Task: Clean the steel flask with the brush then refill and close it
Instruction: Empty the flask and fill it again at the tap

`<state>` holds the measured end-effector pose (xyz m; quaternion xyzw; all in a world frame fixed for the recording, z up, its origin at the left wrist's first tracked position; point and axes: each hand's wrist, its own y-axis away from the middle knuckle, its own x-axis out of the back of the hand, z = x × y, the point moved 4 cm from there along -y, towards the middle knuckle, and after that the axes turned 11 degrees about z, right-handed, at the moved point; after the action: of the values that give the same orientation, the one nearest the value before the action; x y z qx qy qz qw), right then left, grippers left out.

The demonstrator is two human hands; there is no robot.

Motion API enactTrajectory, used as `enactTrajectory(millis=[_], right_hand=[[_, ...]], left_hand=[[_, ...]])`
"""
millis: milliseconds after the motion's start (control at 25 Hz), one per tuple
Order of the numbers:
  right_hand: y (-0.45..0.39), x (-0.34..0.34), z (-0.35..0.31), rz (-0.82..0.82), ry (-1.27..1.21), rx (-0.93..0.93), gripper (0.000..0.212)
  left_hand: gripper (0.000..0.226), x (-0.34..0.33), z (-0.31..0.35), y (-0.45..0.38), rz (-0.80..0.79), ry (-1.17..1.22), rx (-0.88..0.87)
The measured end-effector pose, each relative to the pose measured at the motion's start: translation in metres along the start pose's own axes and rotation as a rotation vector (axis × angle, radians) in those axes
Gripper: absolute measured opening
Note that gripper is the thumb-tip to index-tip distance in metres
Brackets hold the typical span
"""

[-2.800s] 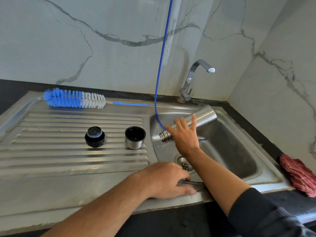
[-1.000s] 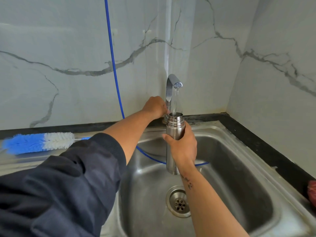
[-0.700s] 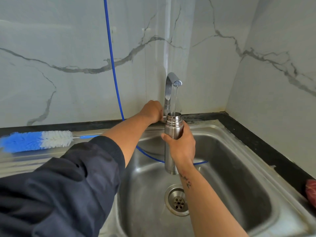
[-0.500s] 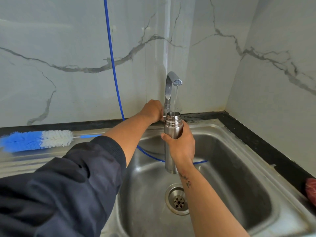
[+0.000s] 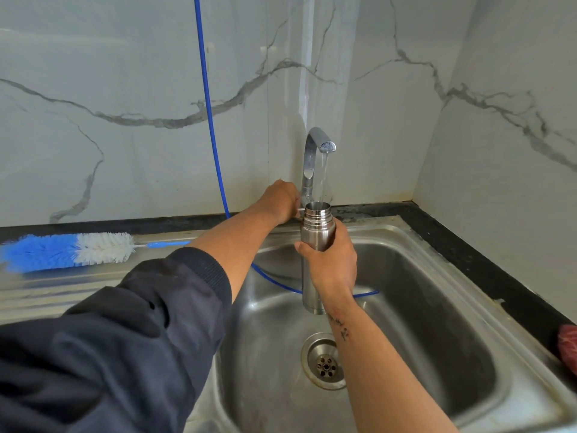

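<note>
- In the corner where two marble walls [image 5: 125,89] meet, the steel sink [image 5: 437,307] fills the lower right of the head view; its raised rim runs along the back and right, edged by a dark strip of table [image 5: 468,251].
- Inside the basin there is open room around the drain [image 5: 324,360], which sits below and in front of the flask; a blue hose [image 5: 209,104] hangs down the wall and curls across the basin floor behind the flask.
- The ribbed drainboard [image 5: 62,289] stretches off to the left, mostly hidden by the dark sleeve [image 5: 125,339].
- The brush [image 5: 68,251] lies along the back edge of the drainboard, well apart from both hands.
- The steel flask [image 5: 317,226] stands upright above the basin, off its floor, its open threaded mouth right under the tap [image 5: 315,151], with water running into it.
- The right hand [image 5: 331,264] grips the flask's upper body, fingers wrapped round it.
- The left hand [image 5: 281,201] is at the tap's base, fingers curled there; what it grips is hidden.
- A red cloth [image 5: 568,345] shows at the right edge.
- Against the frame half a second earlier, nothing has visibly shifted: same hold, same stream, flask in the same spot.
</note>
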<state>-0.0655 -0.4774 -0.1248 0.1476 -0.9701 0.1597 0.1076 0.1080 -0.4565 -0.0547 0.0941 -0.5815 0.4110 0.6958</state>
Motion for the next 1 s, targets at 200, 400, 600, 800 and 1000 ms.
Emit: enactTrajectory(millis=[200, 400, 600, 800, 1000], right_hand=[[0.0006, 0.0016, -0.0007, -0.004, -0.033, -0.004, 0.077], [0.001, 0.0023, -0.0026, -0.01, -0.041, -0.006, 0.076], [0.001, 0.0021, -0.0023, -0.01, -0.044, -0.011, 0.076], [0.0015, 0.0018, -0.0018, -0.006, -0.043, -0.007, 0.078], [0.001, 0.0016, -0.002, -0.009, -0.052, -0.015, 0.079]], left_hand=[[0.012, -0.0004, -0.0026, 0.0008, 0.003, 0.014, -0.034], [0.011, 0.0012, -0.0017, 0.0022, 0.021, 0.027, -0.04], [0.015, 0.001, -0.0025, 0.0031, 0.03, 0.04, -0.041], [0.011, -0.0008, -0.004, 0.0026, 0.038, 0.05, -0.042], [0.01, -0.0004, -0.0036, 0.0025, 0.038, 0.056, -0.031]])
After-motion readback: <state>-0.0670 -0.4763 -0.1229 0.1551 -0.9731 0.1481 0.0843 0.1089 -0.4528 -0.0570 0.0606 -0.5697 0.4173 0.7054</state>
